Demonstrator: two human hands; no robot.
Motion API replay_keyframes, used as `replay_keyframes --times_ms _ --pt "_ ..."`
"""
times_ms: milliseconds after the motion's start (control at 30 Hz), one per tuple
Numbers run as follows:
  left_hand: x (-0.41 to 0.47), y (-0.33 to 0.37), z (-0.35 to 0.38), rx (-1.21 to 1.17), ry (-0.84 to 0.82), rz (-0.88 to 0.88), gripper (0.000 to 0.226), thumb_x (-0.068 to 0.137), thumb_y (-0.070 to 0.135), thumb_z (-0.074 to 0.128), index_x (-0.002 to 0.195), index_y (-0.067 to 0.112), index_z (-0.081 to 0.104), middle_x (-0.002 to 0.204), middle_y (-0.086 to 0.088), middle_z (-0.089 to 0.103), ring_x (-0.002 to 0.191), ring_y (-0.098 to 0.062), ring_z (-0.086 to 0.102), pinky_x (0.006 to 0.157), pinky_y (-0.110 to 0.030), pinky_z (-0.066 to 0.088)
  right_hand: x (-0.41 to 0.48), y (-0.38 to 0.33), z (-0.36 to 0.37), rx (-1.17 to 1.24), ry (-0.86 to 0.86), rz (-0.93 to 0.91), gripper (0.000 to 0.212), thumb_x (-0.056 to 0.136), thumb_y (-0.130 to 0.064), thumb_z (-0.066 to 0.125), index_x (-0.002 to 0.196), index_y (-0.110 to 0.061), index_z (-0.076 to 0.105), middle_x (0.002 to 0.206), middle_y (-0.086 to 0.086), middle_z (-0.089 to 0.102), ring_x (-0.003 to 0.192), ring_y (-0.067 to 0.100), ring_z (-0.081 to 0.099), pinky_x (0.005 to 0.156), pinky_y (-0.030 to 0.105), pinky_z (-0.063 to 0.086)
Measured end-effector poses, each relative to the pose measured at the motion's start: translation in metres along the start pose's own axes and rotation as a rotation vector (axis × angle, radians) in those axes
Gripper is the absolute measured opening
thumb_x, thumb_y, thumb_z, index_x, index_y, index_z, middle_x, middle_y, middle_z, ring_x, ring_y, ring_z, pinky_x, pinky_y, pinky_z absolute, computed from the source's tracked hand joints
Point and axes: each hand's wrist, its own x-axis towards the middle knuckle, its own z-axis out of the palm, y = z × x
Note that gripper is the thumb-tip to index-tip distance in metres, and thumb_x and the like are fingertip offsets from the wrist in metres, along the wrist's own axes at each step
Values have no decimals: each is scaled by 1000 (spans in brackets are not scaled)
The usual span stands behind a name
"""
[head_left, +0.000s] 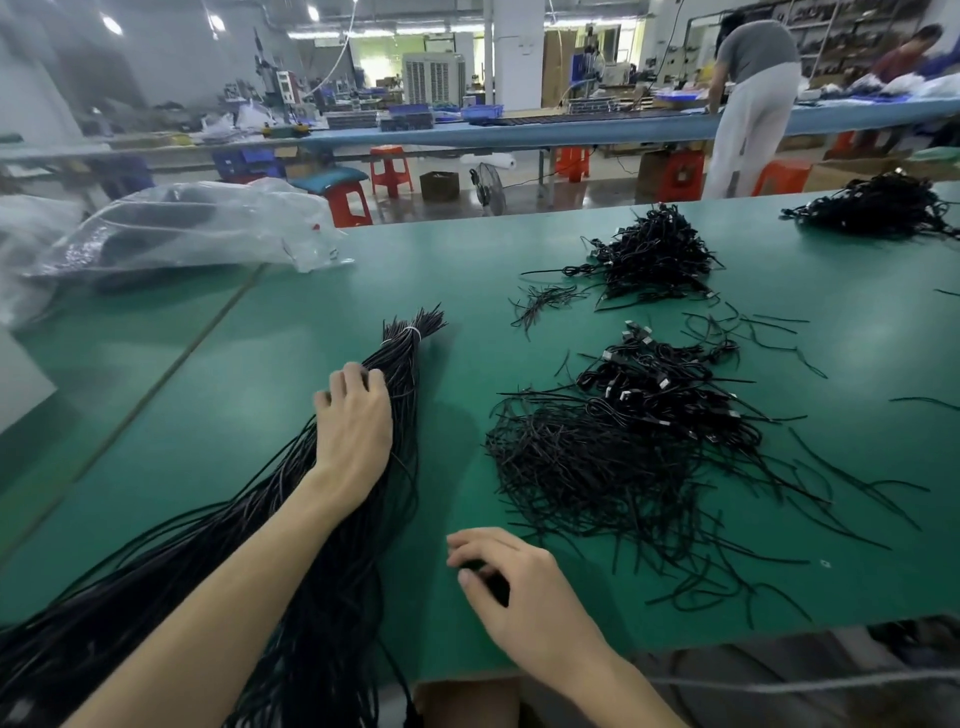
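Observation:
A long bundle of black cables (400, 374), tied near its far end with a white band (410, 333), lies on the green table (234, 405) and trails off the near left edge. My left hand (353, 421) rests on top of the bundle, fingertips curled over its cables. My right hand (514, 587) is near the front edge of the table, fingers curled around a small black item (491, 581) that is mostly hidden in the hand. To the right lies a loose heap of short black cable ties (587, 457).
Behind the ties lie coiled cables with connectors (670, 384). Farther back are two more black cable piles (654, 260) (878, 208). A clear plastic bag (197, 228) sits at the far left. People work at a bench beyond (753, 98).

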Motion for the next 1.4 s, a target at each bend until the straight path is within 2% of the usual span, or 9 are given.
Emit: replay_keyframes --times_ms 167,333,533,667,733,867,1000,1167,1400 --pt "0 28 9 164 -82 104 40 104 45 49 117 10 64 121 -12 62 116 -32 52 100 -42 37 -1 1 2 -21 -11 -7 17 103 -27 58 113 -31 69 131 -34 54 109 -10 59 94 13 48" --pt "1 35 14 151 -181 115 19 102 23 52 113 12 63 119 -8 66 117 -30 55 101 -39 37 -3 0 5 -24 -17 -15 17 102 -26 57 113 -29 70 132 -36 52 108 -9 61 94 16 50" --pt "-3 36 -16 -266 14 78 22 101 25 51 87 11 61 92 -2 63 74 -24 58 78 -36 37 -2 -1 2 11 0 1 18 102 -26 58 112 -31 71 129 -37 54 109 -10 60 94 11 47" --pt "-24 53 -45 -853 -381 34 22 100 24 54 88 8 62 67 -6 72 57 -18 71 56 -33 55 -1 0 1 86 48 32 18 101 -24 60 113 -33 69 118 -28 62 107 -4 63 93 18 52" --pt "-36 64 -56 -992 -540 102 29 94 28 53 85 1 61 63 -15 68 65 -36 72 63 -47 58 -2 -2 -2 191 110 50 19 100 -21 62 109 -37 63 106 -17 69 101 4 68 89 27 56" --pt "-53 79 -72 -986 -641 321 22 84 35 50 68 21 55 64 -5 60 58 -17 54 59 -35 46 -6 -1 -4 298 213 68 31 94 -25 63 114 -44 48 90 -6 68 86 14 69 73 22 51" --pt "-55 82 -78 -1048 -640 398 22 98 27 56 80 17 63 77 -18 69 64 -25 58 67 -40 52 -7 0 -1 363 287 57 37 90 -27 64 117 -42 44 100 -6 66 88 21 71 77 37 58" --pt "-62 78 -73 -1194 -620 416 19 102 25 63 93 10 71 89 -14 69 77 -16 60 74 -42 55 -7 0 -1 398 395 60 45 92 -14 69 117 -41 43 102 -8 69 80 19 74 67 28 57" --pt "-66 80 -64 -1470 -547 261 16 99 24 67 95 11 76 89 -10 71 83 -14 61 74 -24 48 -7 -8 -8 368 68 59 12 100 -36 57 107 -32 66 92 -3 74 88 14 72 74 24 54"
